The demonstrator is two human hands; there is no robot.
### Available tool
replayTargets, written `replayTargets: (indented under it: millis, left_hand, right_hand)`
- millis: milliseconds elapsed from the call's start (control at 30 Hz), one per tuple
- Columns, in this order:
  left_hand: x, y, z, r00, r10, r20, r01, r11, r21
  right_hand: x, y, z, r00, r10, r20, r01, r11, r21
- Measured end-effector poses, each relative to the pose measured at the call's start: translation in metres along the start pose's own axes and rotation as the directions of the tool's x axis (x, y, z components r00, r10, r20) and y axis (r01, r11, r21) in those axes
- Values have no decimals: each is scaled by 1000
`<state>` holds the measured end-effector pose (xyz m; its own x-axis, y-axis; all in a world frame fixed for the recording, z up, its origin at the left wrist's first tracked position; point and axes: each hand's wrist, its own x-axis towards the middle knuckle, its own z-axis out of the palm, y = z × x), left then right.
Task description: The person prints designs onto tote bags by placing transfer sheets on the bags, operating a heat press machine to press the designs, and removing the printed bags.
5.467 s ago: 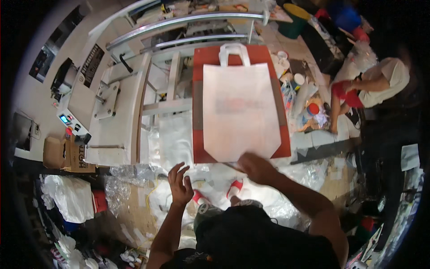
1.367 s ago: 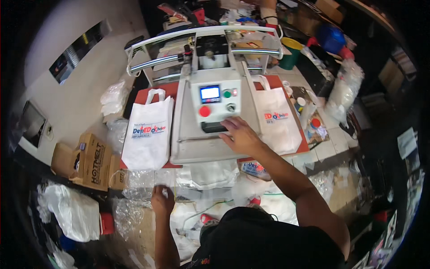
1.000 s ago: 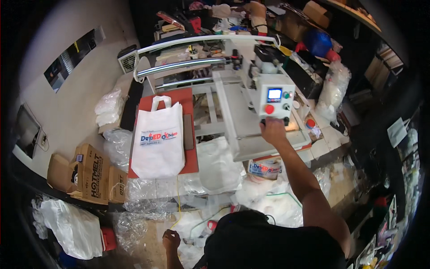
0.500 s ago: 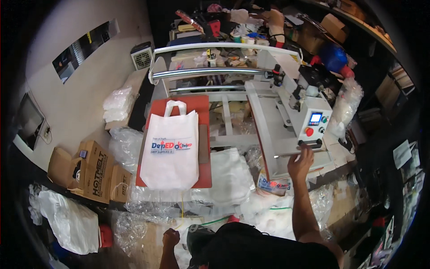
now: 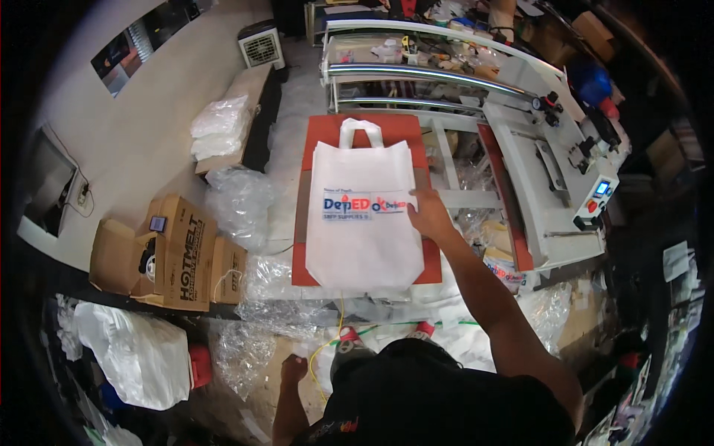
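A white non-woven bag [image 5: 364, 253] with two loop handles and a blue and red print lies flat on the red platen [image 5: 300, 271] of a heat press. My right hand [image 5: 430, 213] is at the bag's right edge beside the print, thumb and fingers apart, fingertips at the fabric. My left hand [image 5: 294, 368] hangs low near my body, its fingers curled in, with nothing visible in them. To the right stands the press head [image 5: 513, 156] with its control box [image 5: 595, 199], which carries a small lit screen and a red button.
Steel rails [image 5: 431, 74] cross behind the platen. Cardboard boxes [image 5: 175, 253] and clear plastic wrap [image 5: 238, 208] lie at left, with a large white plastic bundle [image 5: 134, 357] nearer. Another printed bag [image 5: 506, 273] shows under the press head. A yellow cord [image 5: 316, 357] runs by my feet.
My right hand has left the control box area and come left to the white bag's edge. The view has shifted, putting the press farther right. My left hand still hangs low.
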<state>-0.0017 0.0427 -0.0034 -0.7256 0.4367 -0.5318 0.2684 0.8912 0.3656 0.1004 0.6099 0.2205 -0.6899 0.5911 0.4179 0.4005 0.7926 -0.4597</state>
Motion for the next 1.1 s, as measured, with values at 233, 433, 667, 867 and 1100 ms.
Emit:
replayTargets:
  millis: [233,433,667,867,1100]
  left_hand:
    - [7,-83,-48,979,-188,80,180,979,98]
    - [20,-95,-47,952,-269,147,248,958,145]
    - [84,-60,-26,977,-94,190,66,987,149]
    - [128,-57,-8,902,323,285,-412,841,350]
    - [115,66,-5,770,368,522,-631,561,536]
  right_hand:
    - [61,32,90,890,364,275,-231,879,-417]
    - [-1,-77,57,953,-103,284,181,947,-264]
    - [-187,-25,-61,893,100,438,-166,979,115]
    - [-281,157,-205,731,503,461,-136,770,-624]
    - [-191,183,-351,678,427,-598,-654,721,-227]
